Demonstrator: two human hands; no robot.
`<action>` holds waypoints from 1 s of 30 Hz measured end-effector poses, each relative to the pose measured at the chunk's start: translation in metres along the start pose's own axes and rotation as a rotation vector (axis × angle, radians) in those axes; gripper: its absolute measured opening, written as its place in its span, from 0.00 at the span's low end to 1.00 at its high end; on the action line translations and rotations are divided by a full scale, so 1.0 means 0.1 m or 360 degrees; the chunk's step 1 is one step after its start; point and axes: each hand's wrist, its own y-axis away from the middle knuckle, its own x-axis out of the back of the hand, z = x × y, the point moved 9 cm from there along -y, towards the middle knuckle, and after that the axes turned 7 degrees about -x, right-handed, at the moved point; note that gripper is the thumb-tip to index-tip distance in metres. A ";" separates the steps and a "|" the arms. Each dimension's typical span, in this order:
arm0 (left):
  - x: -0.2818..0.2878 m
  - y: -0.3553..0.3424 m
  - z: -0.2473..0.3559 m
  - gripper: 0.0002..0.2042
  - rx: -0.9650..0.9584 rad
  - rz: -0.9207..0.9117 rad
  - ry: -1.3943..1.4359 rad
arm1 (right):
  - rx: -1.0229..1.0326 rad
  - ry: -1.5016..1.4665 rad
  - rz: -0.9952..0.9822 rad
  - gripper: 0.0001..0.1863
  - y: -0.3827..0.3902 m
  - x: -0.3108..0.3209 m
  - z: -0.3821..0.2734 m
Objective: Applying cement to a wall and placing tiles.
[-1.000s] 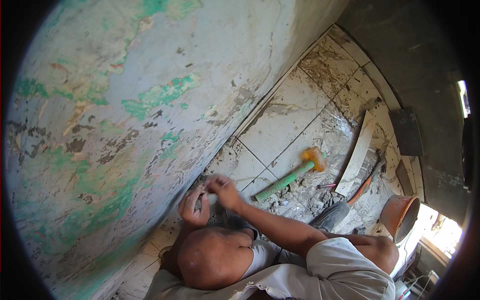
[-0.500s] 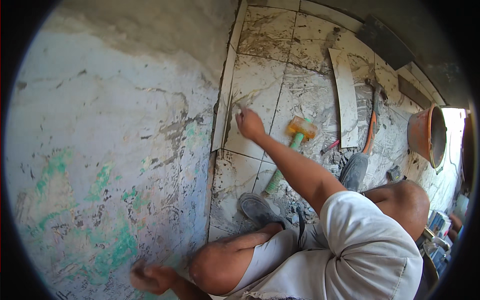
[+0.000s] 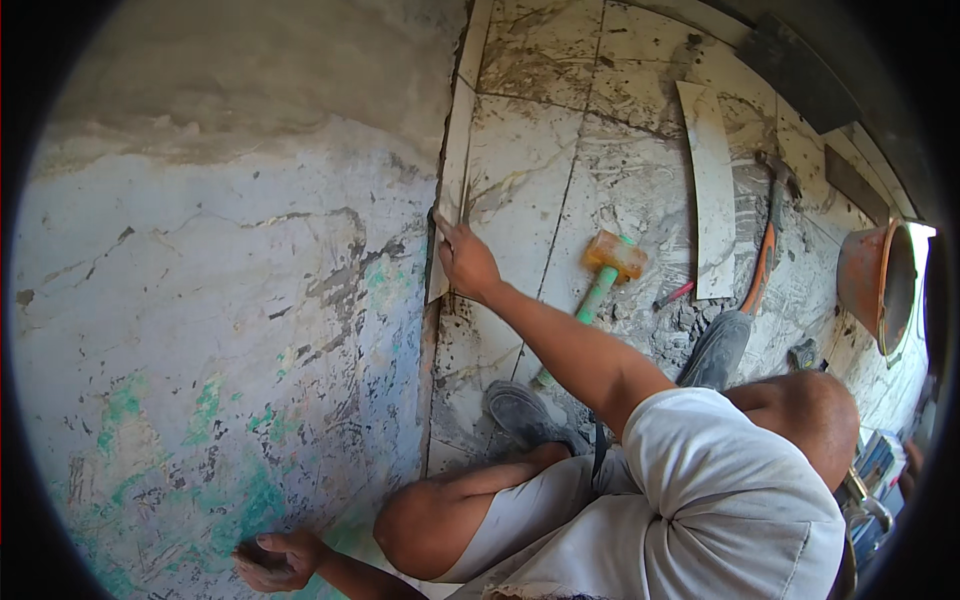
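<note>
My right hand [image 3: 468, 262] reaches out to the foot of the wall and grips the lower end of a narrow marbled skirting tile [image 3: 456, 170], which stands upright against the wall base. My left hand [image 3: 272, 560] is low on the peeling painted wall [image 3: 230, 300], fingers bent against the surface and holding nothing. I crouch on the marbled floor tiles [image 3: 520, 160] with a bare knee between the two hands.
On the floor lie a mallet [image 3: 604, 268] with an orange head and green handle, a loose narrow tile strip [image 3: 710, 190], an orange-handled tool [image 3: 766, 250] and a small red tool [image 3: 675, 295]. An orange bucket [image 3: 880, 280] stands at right. Mortar crumbs lie by my grey shoe [image 3: 718, 348].
A second ago both hands were together at the wall base. Since then my left hand has dropped onto the wall, and my right hand has stretched along the base to the skirting tile.
</note>
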 end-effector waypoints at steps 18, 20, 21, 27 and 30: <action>0.03 -0.04 0.14 0.15 -0.0158 -0.0072 -0.0475 | 0.0565 0.1232 -0.1903 0.13 2.71 -1.43 0.47; 0.05 -0.03 0.13 0.15 -0.0162 -0.0045 -0.0411 | 0.0695 0.0842 -0.0911 0.13 1.80 -0.99 0.28; 0.06 -0.02 0.12 0.15 -0.0177 -0.0029 -0.0390 | 0.0821 0.1096 -0.0577 0.18 1.42 -0.77 0.28; 0.06 0.05 0.00 0.14 -0.0127 -0.0150 -0.0143 | 0.0349 0.1811 -0.0118 0.52 -0.24 0.14 0.35; 0.03 0.04 0.03 0.18 -0.0224 -0.0252 -0.0231 | 0.0425 0.2101 -0.0104 0.56 -0.70 0.33 0.24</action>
